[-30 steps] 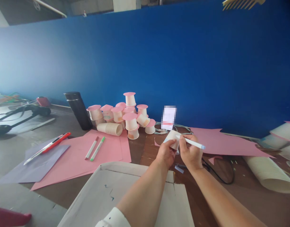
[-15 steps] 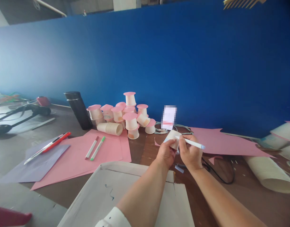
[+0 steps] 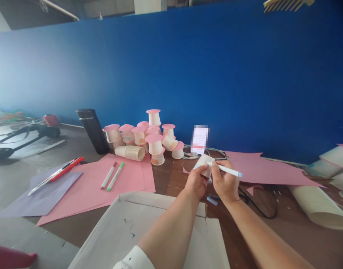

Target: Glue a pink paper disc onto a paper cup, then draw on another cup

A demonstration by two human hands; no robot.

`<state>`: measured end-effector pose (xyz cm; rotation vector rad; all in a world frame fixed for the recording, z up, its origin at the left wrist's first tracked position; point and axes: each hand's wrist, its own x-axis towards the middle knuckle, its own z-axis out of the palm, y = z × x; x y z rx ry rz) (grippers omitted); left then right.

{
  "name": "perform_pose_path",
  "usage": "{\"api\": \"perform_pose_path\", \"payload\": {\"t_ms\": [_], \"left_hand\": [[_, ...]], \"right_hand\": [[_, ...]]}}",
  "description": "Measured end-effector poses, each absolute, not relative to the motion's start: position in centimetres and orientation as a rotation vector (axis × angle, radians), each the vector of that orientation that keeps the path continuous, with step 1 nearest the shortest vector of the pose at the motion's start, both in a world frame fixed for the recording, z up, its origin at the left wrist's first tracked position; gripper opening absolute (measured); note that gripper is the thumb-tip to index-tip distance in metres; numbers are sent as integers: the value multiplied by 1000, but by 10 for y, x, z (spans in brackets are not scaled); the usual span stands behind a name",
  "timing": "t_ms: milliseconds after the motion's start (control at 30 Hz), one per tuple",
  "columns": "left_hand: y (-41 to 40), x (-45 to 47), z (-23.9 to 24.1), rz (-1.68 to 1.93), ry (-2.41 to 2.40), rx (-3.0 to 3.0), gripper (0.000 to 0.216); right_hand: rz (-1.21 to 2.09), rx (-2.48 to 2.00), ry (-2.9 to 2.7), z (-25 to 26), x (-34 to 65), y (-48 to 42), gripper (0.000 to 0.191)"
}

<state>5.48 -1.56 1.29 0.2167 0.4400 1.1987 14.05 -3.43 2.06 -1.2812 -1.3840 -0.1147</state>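
over the brown table [image 3: 185,179], left hand [image 3: 196,182] grips a cup [image 3: 205,164]; right hand [image 3: 225,183] pinches a pen [image 3: 225,170]. best: brace the cup, stroke lightly.

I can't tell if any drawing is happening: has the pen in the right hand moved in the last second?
No. The pen keeps its tip on the paper cup, same spot against the pink sheet behind.

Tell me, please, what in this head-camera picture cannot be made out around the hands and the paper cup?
- Paper cup: its near side is hidden by the left hand and right hand.
- Pen: its tip on the cup is too small to see, as is any mark.
- Card by the blue wall: blurred, unreadable.
- Roll of cups: cut off by the right edge.
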Motion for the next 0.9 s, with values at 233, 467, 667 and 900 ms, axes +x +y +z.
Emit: {"api": "perform_pose_path", "payload": {"t_ms": [233,467,667,900], "left_hand": [[-13,54,13,1224,444,120,22],[-16,52,12,1134,385,161,27],[-20,51,14,1088,301,176,32],[-25,57,17,1146,339,300,30]], "right_hand": [[79,-1272,-1233,26,143,-31,34],[299,-1343,-1065,16,152,-19,43],[722,-1193,-916,4,154,-9,48],[949,-1027,-841,6,149,-8,48]]}}
